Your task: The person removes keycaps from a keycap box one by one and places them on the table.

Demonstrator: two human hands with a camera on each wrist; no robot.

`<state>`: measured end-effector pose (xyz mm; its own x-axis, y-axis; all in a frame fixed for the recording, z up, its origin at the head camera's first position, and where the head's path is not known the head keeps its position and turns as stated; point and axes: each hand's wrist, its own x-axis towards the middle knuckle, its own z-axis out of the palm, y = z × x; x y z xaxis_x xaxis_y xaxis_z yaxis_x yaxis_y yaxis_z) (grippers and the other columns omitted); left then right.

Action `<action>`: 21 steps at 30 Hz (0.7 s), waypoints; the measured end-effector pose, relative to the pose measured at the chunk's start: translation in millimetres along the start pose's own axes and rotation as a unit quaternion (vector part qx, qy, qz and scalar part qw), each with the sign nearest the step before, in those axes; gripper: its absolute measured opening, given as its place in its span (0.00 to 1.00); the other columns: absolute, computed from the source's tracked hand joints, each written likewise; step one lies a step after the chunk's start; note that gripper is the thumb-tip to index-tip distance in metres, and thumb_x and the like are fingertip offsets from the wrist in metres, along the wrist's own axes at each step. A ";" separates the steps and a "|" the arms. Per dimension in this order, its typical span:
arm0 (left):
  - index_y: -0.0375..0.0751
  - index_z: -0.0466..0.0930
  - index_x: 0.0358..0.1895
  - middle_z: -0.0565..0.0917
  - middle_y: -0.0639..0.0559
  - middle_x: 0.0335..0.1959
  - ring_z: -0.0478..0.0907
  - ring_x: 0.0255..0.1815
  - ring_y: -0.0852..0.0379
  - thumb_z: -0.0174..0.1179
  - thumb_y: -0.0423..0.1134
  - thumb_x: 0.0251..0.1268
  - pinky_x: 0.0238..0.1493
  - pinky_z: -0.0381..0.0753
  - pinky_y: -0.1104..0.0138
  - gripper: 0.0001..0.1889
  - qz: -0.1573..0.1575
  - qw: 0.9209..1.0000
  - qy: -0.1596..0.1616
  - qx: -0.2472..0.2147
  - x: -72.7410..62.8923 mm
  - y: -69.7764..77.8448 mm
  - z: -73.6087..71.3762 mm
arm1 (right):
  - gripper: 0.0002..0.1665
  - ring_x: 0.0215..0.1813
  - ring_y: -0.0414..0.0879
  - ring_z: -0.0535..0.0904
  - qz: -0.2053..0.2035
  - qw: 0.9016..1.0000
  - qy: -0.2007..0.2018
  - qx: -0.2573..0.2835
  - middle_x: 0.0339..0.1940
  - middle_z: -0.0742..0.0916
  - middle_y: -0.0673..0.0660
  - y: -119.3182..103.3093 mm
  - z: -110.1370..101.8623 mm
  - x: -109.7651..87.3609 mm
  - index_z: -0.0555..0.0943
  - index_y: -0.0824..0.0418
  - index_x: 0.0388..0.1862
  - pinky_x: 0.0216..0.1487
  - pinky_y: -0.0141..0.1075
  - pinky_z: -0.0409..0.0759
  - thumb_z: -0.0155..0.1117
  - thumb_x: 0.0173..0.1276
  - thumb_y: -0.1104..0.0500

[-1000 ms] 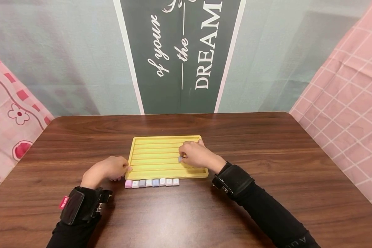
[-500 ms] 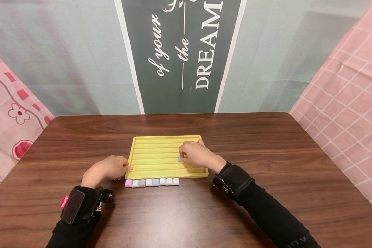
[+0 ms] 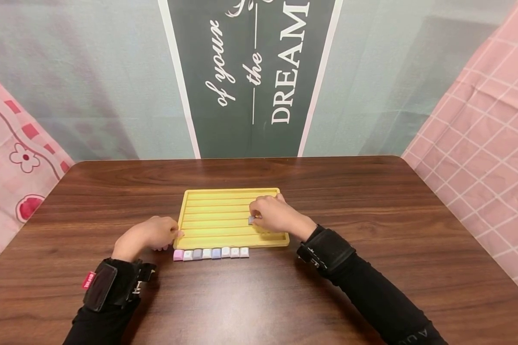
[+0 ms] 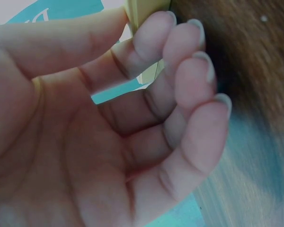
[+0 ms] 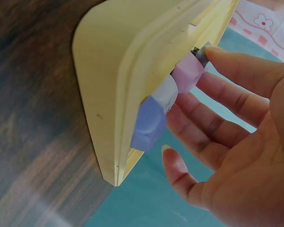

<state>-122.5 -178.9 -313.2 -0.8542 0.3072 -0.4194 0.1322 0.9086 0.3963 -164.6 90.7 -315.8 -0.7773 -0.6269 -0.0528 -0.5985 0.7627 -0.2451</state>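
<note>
A yellow tray [image 3: 216,210] with ridged rows lies on the table. My left hand [image 3: 148,233] grips its near left edge between thumb and index finger, the other fingers curled beside it. Over the right part of the tray, my right hand [image 3: 277,214] pinches a grey keycap [image 5: 205,55] between thumb and fingertip. In the right wrist view, a pink keycap [image 5: 188,73], a white keycap [image 5: 165,93] and a blue keycap [image 5: 149,124] sit in one tray row beside the grey one. The hand hides these three in the head view.
Along the tray's near side, several keycaps form a line on the table, from a pink keycap [image 3: 178,255] to a white keycap [image 3: 244,252]. Some pink keycaps [image 3: 160,248] show partly under the left hand. A printed cloth [image 3: 250,96] hangs behind the wooden table [image 3: 349,191].
</note>
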 end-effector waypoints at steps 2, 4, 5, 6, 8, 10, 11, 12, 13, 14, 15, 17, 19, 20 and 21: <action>0.38 0.72 0.22 0.71 0.50 0.15 0.69 0.17 0.57 0.49 0.36 0.68 0.21 0.70 0.67 0.14 0.000 1.000 0.000 -0.001 0.0 -0.1 0.2 | 0.08 0.28 0.40 0.69 -0.001 1.000 0.001 -0.001 0.22 0.75 0.45 0.0 -0.5 -0.6 0.77 0.54 0.24 0.43 0.46 0.60 0.64 0.61 0.58; 0.38 0.72 0.22 0.71 0.50 0.15 0.69 0.17 0.57 0.48 0.36 0.68 0.21 0.70 0.67 0.14 0.001 1.000 0.001 -0.003 0.0 -0.4 0.0 | 0.07 0.28 0.40 0.69 -0.002 1.000 0.003 -0.002 0.23 0.75 0.45 -0.3 -1.0 -1.1 0.77 0.54 0.24 0.43 0.47 0.60 0.64 0.61 0.57; 0.38 0.72 0.22 0.71 0.50 0.15 0.69 0.17 0.57 0.48 0.36 0.68 0.21 0.70 0.67 0.14 0.001 1.000 0.000 -0.003 -0.1 -0.3 0.0 | 0.07 0.29 0.40 0.69 -0.002 1.000 0.004 -0.002 0.23 0.75 0.45 -0.5 -1.4 -1.4 0.77 0.54 0.24 0.43 0.47 0.61 0.64 0.61 0.57; 0.38 0.72 0.22 0.71 0.50 0.16 0.69 0.17 0.57 0.48 0.36 0.68 0.21 0.70 0.66 0.14 0.001 1.000 0.000 -0.004 -0.2 -0.5 -0.2 | 0.07 0.29 0.40 0.69 -0.003 1.000 0.005 -0.003 0.24 0.76 0.45 -0.7 -1.7 -1.8 0.77 0.54 0.25 0.43 0.47 0.61 0.64 0.61 0.57; 0.38 0.72 0.22 0.71 0.50 0.16 0.69 0.17 0.57 0.48 0.36 0.68 0.21 0.69 0.66 0.14 0.001 1.000 0.000 -0.004 -0.3 -0.5 -0.4 | 0.06 0.29 0.40 0.70 -0.003 1.000 0.006 -0.004 0.24 0.76 0.46 -1.2 -2.4 -2.5 0.78 0.55 0.25 0.43 0.46 0.61 0.64 0.60 0.57; 0.38 0.72 0.22 0.71 0.50 0.16 0.69 0.17 0.57 0.48 0.36 0.69 0.21 0.69 0.66 0.14 0.002 1.000 0.000 -0.004 -0.2 -0.5 -0.6 | 0.06 0.29 0.40 0.70 -0.003 1.000 0.007 -0.005 0.25 0.76 0.46 -1.5 -3.0 -3.3 0.78 0.55 0.26 0.42 0.45 0.61 0.64 0.60 0.57; 0.38 0.72 0.22 0.71 0.50 0.16 0.69 0.18 0.57 0.48 0.36 0.69 0.21 0.69 0.66 0.14 0.002 1.000 0.000 -0.004 -0.2 -0.6 -0.7 | 0.06 0.29 0.40 0.70 -0.004 1.000 0.008 -0.005 0.25 0.77 0.46 -1.6 -3.3 -3.6 0.78 0.55 0.26 0.42 0.45 0.61 0.65 0.60 0.57; 0.38 0.72 0.22 0.71 0.50 0.16 0.69 0.18 0.57 0.48 0.36 0.69 0.21 0.69 0.66 0.14 0.002 1.000 0.000 -0.003 -0.2 -0.7 -0.8 | 0.06 0.29 0.39 0.70 -0.005 1.000 0.008 -0.006 0.25 0.76 0.46 -1.6 -3.6 -4.1 0.78 0.55 0.26 0.42 0.44 0.61 0.64 0.60 0.57; 0.38 0.72 0.22 0.71 0.50 0.16 0.69 0.18 0.57 0.48 0.36 0.69 0.21 0.69 0.66 0.14 0.002 1.000 -0.001 -0.003 0.0 -0.7 -0.8 | 0.06 0.29 0.39 0.70 -0.006 1.000 0.009 -0.005 0.25 0.76 0.46 -1.6 -3.9 -4.7 0.78 0.55 0.26 0.41 0.44 0.61 0.64 0.60 0.57; 0.38 0.72 0.22 0.71 0.50 0.16 0.69 0.18 0.57 0.48 0.36 0.69 0.21 0.69 0.66 0.14 0.001 1.000 0.000 -0.003 0.1 -0.7 -0.7 | 0.06 0.29 0.39 0.70 -0.008 1.000 0.010 -0.003 0.25 0.76 0.46 -1.6 -4.3 -5.2 0.78 0.55 0.26 0.41 0.43 0.61 0.64 0.60 0.57; 0.38 0.72 0.22 0.71 0.50 0.16 0.69 0.18 0.57 0.48 0.36 0.69 0.21 0.69 0.66 0.14 0.001 1.000 0.000 -0.003 0.2 -1.0 -0.8 | 0.06 0.29 0.39 0.70 -0.010 1.000 0.011 -0.001 0.25 0.76 0.46 -1.6 -4.8 -5.9 0.78 0.55 0.26 0.41 0.43 0.61 0.64 0.60 0.58; 0.38 0.71 0.22 0.71 0.50 0.16 0.69 0.18 0.57 0.48 0.36 0.69 0.21 0.69 0.66 0.14 -0.001 1.000 0.000 -0.003 0.5 -1.2 -0.5 | 0.05 0.29 0.39 0.70 -0.015 1.000 0.011 0.003 0.24 0.76 0.47 -1.9 -5.8 -7.6 0.78 0.56 0.26 0.40 0.42 0.60 0.64 0.61 0.58; 0.38 0.71 0.22 0.71 0.50 0.16 0.69 0.18 0.57 0.48 0.36 0.69 0.22 0.69 0.66 0.14 -0.003 1.000 0.000 -0.002 0.6 -1.5 -0.3 | 0.05 0.29 0.40 0.69 -0.020 1.000 0.013 0.006 0.24 0.75 0.47 -2.2 -6.9 -9.5 0.78 0.56 0.26 0.38 0.40 0.59 0.64 0.61 0.58; 0.38 0.71 0.22 0.71 0.50 0.16 0.69 0.18 0.57 0.48 0.36 0.69 0.22 0.69 0.66 0.14 -0.003 1.000 0.000 -0.002 0.6 -1.5 -0.2 | 0.05 0.29 0.40 0.69 -0.022 1.000 0.014 0.007 0.24 0.75 0.48 -2.4 -7.4 -10.4 0.78 0.56 0.26 0.37 0.40 0.58 0.64 0.61 0.58; 0.38 0.71 0.23 0.71 0.50 0.16 0.69 0.18 0.57 0.48 0.36 0.69 0.22 0.68 0.66 0.14 -0.004 1.000 0.000 -0.001 0.7 -1.6 -0.1 | 0.05 0.29 0.40 0.69 -0.025 1.000 0.016 0.007 0.25 0.75 0.48 -2.6 -7.7 -11.3 0.78 0.56 0.27 0.36 0.39 0.58 0.64 0.61 0.58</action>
<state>-123.3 -180.2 -314.0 -0.8555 0.3006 -0.4217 0.1253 0.9102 0.3947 -155.8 97.0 -307.0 -0.7528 -0.6581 -0.0097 -0.6337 0.7288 -0.2594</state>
